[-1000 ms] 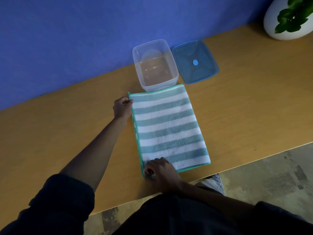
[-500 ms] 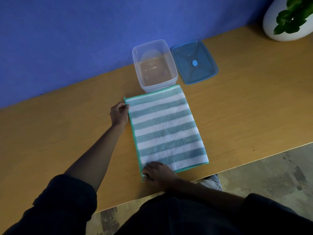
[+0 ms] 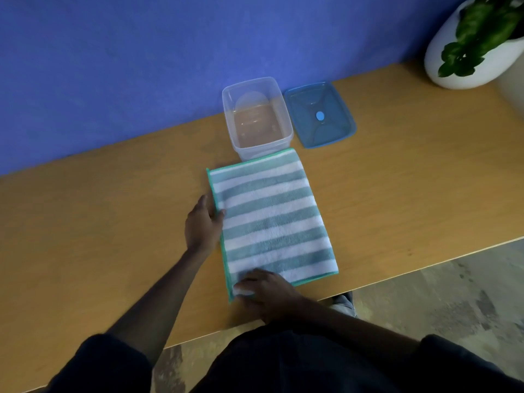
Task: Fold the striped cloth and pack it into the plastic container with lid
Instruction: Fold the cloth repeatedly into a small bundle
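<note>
Head view, and we see the striped cloth [image 3: 272,219] lying flat on the wooden table [image 3: 85,222], folded into a long rectangle, teal and white bands running across it. Its far edge touches the near wall of the clear plastic container [image 3: 257,116], which stands open against the blue wall [image 3: 141,66]. The blue lid [image 3: 319,114] lies flat just right of the container, off it. We find the left hand [image 3: 202,224] at the cloth's left edge, about halfway along, fingers loosely extended with the thumb tip on the teal hem; whether it grips the hem or only rests against it, we cannot tell. The right hand [image 3: 268,290] presses down on the near left corner, fingers curled over the fabric, palm low, and again we cannot tell if it pinches. Far right, a white pot [image 3: 476,63] with a green plant [image 3: 479,29] sits on the table, well apart from everything else.
</note>
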Tool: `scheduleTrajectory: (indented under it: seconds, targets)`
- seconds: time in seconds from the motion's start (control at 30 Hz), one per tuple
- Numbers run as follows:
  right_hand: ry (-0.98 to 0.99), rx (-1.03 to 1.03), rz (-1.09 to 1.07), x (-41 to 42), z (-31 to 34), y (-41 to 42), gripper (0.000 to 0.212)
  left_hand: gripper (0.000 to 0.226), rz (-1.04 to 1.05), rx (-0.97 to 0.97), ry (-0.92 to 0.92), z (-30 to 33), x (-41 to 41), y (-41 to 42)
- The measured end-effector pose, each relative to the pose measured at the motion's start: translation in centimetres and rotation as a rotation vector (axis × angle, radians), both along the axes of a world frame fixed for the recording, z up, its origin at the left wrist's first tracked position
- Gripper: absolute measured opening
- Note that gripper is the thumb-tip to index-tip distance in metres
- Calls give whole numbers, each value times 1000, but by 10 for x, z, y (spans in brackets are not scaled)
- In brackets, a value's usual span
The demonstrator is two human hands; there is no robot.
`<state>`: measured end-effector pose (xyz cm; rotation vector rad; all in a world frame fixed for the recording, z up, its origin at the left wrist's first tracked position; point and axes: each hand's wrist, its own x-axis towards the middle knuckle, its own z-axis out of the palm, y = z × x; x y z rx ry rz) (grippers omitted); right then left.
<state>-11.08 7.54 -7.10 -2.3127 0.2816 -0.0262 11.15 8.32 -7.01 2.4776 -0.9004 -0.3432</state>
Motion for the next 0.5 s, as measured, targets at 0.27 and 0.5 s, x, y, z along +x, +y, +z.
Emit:
scheduleTrajectory:
  seconds: [0.27,0.5]
  targets:
    - [16,-145,-491,-70,-3,-61,27,26,144,142,100,13,-85,84]
    - [164,-123,-750,-125,-8,-84,46,26,135,170,16,9,-141,111]
